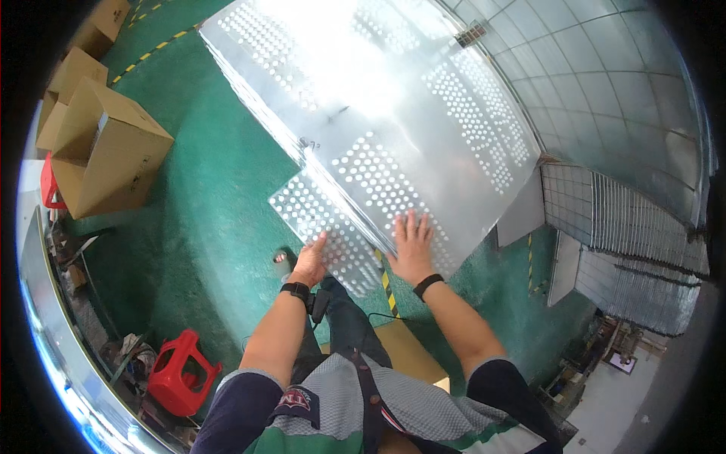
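Observation:
A tall stack of shiny metal sheets (454, 197) patterned with rows of round pale spots lies in front of me, its upper part washed out by glare. My right hand (412, 250) rests flat on the stack near its closest corner, fingers spread. A narrower spotted sheet (299, 198) sticks out along the stack's left side, lower than its top. My left hand (308, 265) grips this sheet's outer edge, thumb on top and the other fingers partly hidden. Whether the narrow sheet touches the stack, I cannot tell.
Open cardboard boxes (125, 151) stand on the green floor (204, 181) at the left. A red plastic stool (181, 374) is at lower left. Gridded panels (597, 91) rise at the right, with ribbed stacks (628, 219) below them. Brown cardboard (408, 348) lies by my legs.

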### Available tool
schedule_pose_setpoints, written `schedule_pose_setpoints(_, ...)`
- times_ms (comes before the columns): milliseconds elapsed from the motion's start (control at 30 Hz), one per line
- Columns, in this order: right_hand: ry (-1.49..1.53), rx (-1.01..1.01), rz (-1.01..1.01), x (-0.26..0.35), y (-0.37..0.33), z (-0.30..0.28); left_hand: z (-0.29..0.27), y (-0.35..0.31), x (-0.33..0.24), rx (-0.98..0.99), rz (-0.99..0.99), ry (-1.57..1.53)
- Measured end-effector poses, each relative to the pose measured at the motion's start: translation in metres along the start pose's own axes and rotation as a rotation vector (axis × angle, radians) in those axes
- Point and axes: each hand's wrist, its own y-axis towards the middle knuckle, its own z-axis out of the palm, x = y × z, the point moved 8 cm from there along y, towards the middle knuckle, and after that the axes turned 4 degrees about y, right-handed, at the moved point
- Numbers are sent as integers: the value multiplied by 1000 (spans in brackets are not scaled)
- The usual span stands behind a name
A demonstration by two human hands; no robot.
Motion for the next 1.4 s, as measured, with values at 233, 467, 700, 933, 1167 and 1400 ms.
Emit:
schedule_pose_setpoints(233, 43, 44, 20, 96, -41, 18, 20, 18, 30, -80, -79, -57)
schedule_pose_setpoints(467, 490, -8, -115, -12, 12, -91, -2, 0, 7, -10, -145, -180)
schedule_pose_setpoints(700, 232, -365, 349, -259, 159, -153, -29, 15, 14, -37, 22, -31)
schedule_pose_setpoints(933, 82, -254, 442, -270, 201, -143, -36, 10, 18, -132, 73, -86)
schedule_pose_setpoints(1167, 115, -147, 344, -157, 119, -72, 6, 21, 27, -75, 121, 143)
schedule_pose_setpoints(1400, 111, -85, 289, 21, 14, 11, 20, 19, 41, -158, 49, 175)
